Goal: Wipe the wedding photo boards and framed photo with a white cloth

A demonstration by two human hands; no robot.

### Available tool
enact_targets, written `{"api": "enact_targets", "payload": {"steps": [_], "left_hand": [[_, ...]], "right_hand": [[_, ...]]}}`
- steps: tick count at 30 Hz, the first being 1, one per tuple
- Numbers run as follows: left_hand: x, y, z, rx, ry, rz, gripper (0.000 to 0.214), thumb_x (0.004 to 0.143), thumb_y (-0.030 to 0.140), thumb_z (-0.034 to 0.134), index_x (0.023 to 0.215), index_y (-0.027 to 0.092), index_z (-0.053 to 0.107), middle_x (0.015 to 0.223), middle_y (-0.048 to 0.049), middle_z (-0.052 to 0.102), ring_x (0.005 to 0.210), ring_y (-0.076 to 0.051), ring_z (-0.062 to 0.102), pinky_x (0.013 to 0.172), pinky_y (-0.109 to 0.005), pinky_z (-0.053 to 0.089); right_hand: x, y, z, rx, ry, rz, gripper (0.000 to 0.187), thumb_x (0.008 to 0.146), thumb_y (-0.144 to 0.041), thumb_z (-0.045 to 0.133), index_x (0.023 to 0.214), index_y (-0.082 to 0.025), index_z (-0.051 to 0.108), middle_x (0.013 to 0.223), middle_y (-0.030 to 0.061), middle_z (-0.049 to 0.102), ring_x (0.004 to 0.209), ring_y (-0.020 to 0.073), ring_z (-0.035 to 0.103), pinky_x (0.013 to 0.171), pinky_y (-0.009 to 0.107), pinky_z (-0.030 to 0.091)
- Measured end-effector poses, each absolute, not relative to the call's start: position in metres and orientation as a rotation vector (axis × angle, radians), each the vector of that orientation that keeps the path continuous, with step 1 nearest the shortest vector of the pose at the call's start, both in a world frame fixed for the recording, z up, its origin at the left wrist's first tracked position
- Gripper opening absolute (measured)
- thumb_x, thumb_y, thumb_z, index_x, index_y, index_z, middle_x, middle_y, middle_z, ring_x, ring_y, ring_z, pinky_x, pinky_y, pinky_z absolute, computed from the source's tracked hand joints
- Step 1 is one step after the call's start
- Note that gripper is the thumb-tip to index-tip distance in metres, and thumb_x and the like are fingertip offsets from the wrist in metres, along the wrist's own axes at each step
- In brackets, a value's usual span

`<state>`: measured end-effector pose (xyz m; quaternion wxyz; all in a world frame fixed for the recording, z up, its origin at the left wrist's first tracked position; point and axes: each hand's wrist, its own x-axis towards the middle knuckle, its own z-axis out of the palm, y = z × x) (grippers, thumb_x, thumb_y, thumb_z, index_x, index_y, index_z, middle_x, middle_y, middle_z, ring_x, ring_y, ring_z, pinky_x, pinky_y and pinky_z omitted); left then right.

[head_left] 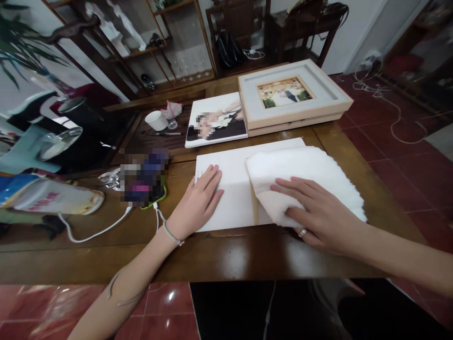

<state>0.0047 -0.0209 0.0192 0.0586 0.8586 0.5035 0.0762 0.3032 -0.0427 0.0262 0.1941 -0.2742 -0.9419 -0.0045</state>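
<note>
A flat white board or box [230, 189] lies on the wooden table [219, 257] in front of me. My left hand [200, 200] rests flat on its left part, fingers stretched out. A white fluffy cloth [311, 172] covers the board's right side. My right hand [314, 212] lies on the cloth's near edge with fingers spread and pressing it down; a ring shows on one finger.
Behind the board lie a photo print [215, 120] and a stacked light wooden picture frame [293, 94]. To the left are a phone [145, 177] with white charging cables, a white cup [155, 120], a tube-shaped container [49, 196] and a dark tea tray. Red tiled floor lies to the right.
</note>
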Motion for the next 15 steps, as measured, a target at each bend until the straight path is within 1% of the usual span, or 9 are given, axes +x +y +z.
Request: {"api": "enact_targets", "payload": {"steps": [3, 8, 12, 15], "left_hand": [[0.005, -0.021, 0.019, 2.596, 1.529, 0.220, 0.048, 0.100, 0.030, 0.034, 0.144, 0.010, 0.035, 0.154, -0.0166, 0.033, 0.146, -0.026, 0.023, 0.115, -0.051, 0.030], [0.004, -0.021, 0.020, 2.597, 1.521, 0.228, 0.048, 0.100, 0.030, 0.034, 0.144, 0.010, 0.035, 0.154, -0.0169, 0.033, 0.146, -0.026, 0.023, 0.115, -0.051, 0.029], [0.004, -0.021, 0.019, 2.605, 1.520, 0.230, 0.048, 0.101, 0.031, 0.035, 0.144, 0.009, 0.035, 0.154, -0.0171, 0.033, 0.146, -0.026, 0.023, 0.116, -0.050, 0.029], [0.003, -0.021, 0.019, 2.605, 1.515, 0.239, 0.048, 0.101, 0.031, 0.035, 0.144, 0.011, 0.035, 0.154, -0.0168, 0.033, 0.146, -0.026, 0.023, 0.116, -0.050, 0.029]], "right_hand": [[0.306, -0.037, 0.026, -0.740, -2.655, -0.022, 0.025, 0.066, -0.009, 0.055, 0.089, -0.015, 0.064, 0.130, 0.0222, 0.058, 0.125, 0.0366, 0.050, 0.099, 0.055, 0.044], [0.312, 0.002, 0.025, -0.721, -2.683, -0.105, 0.017, 0.074, -0.016, 0.058, 0.091, -0.013, 0.064, 0.127, 0.0251, 0.058, 0.122, 0.0381, 0.052, 0.095, 0.054, 0.047], [0.311, 0.021, 0.024, -0.796, -2.637, -0.111, 0.012, 0.074, -0.013, 0.057, 0.084, -0.013, 0.063, 0.125, 0.0262, 0.059, 0.121, 0.0382, 0.053, 0.094, 0.052, 0.047], [0.306, 0.012, 0.025, -0.825, -2.612, -0.077, 0.015, 0.073, -0.012, 0.054, 0.085, -0.013, 0.063, 0.123, 0.0260, 0.060, 0.120, 0.0379, 0.053, 0.094, 0.053, 0.047]]}}
